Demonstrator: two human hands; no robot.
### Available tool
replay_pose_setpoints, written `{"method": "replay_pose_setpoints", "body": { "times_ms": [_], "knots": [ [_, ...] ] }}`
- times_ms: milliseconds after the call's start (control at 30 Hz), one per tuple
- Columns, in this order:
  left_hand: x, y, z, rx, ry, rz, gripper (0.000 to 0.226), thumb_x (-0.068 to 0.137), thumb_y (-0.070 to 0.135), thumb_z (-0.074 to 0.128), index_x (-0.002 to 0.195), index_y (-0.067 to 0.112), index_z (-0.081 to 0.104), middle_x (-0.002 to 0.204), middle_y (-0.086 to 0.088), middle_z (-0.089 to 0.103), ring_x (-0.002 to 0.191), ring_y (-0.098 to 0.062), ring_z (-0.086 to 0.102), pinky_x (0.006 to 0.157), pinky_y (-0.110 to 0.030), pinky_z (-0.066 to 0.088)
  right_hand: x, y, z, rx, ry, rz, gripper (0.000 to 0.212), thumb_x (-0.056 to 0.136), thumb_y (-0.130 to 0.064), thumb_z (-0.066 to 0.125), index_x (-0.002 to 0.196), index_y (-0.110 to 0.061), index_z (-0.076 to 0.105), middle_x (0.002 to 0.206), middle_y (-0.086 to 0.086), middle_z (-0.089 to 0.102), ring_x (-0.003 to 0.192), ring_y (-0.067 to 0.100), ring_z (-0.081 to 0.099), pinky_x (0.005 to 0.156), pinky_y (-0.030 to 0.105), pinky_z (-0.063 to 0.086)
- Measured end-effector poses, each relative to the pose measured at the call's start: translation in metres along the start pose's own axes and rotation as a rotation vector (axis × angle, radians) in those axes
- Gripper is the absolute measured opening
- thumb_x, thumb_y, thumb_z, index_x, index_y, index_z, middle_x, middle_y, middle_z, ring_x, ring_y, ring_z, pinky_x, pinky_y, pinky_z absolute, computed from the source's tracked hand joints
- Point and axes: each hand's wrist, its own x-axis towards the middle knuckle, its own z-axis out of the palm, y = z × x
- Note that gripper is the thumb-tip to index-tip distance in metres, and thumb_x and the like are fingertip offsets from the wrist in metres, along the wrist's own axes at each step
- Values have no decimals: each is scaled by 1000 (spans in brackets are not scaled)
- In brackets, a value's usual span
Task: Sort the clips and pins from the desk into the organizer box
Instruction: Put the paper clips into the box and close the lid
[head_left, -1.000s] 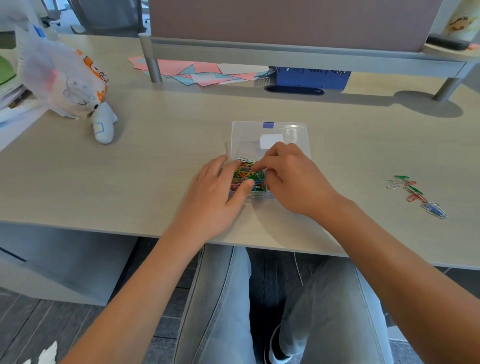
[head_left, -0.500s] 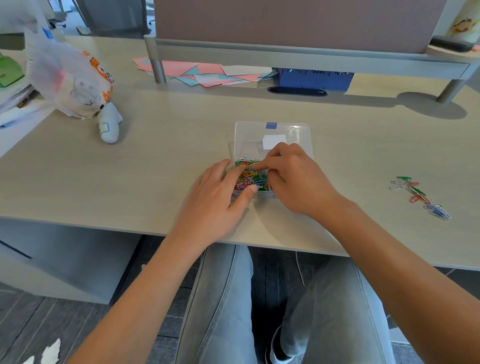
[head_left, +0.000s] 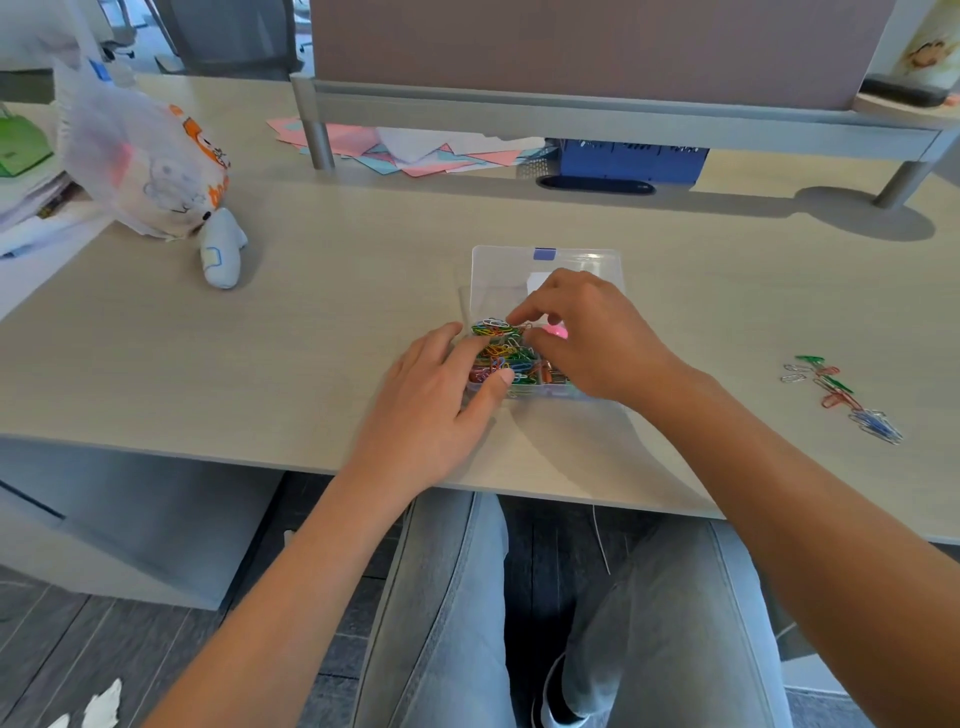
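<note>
Two hands at the clear plastic organizer box (head_left: 498, 260) — left hand (head_left: 441, 400) flat, right hand (head_left: 592, 332) pinching wiry clips (head_left: 498, 353).

The right hand (head_left: 592, 338) covers the right part of the clear organizer box (head_left: 498, 270), so what sits in there cannot be seen. Something pink (head_left: 555, 330) peeks out under its fingers, too hidden to name. At three o'clock, the loose clips (head_left: 841, 395) are too small to count.
</note>
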Motion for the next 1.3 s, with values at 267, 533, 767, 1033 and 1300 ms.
{"method": "replay_pose_setpoints", "body": {
  "times_ms": [267,533,767,1033,1300],
  "knots": [
    [0,0,-2,-7,-8,-4,64,98,62,25,147,25,41,156,-1,34,145,-18,26,117,-44,29,19,-3,0,-70,-77,-24,14,89,-36,72,100,-30,78,100,-3,63,92,14,55,73,30,44],
    [-1,1,-2,-12,-9,-7,63,98,61,27,148,25,40,157,-1,33,145,-18,27,117,-44,29,22,-2,-4,-73,-39,-77,12,91,-31,71,100,-29,79,96,-4,65,85,15,59,70,30,45],
    [0,1,-2,1,-9,-10,61,100,59,27,149,25,39,157,-1,33,145,-18,26,117,-44,29,22,0,-11,69,61,-62,10,90,-24,71,94,-25,80,90,-4,68,77,13,62,76,38,54],
    [0,0,-1,4,-4,1,62,100,60,27,147,24,41,155,-2,36,143,-20,30,116,-45,31,26,-4,-19,90,87,-42,13,93,-23,67,99,-22,79,92,-5,72,79,11,61,80,36,55],
    [1,-1,-1,-3,6,9,64,98,60,30,144,18,42,146,-1,44,135,-21,39,110,-44,38,21,-9,-20,191,118,2,11,92,-24,70,98,-22,79,86,-8,74,77,5,65,77,25,56]
  ]
}}
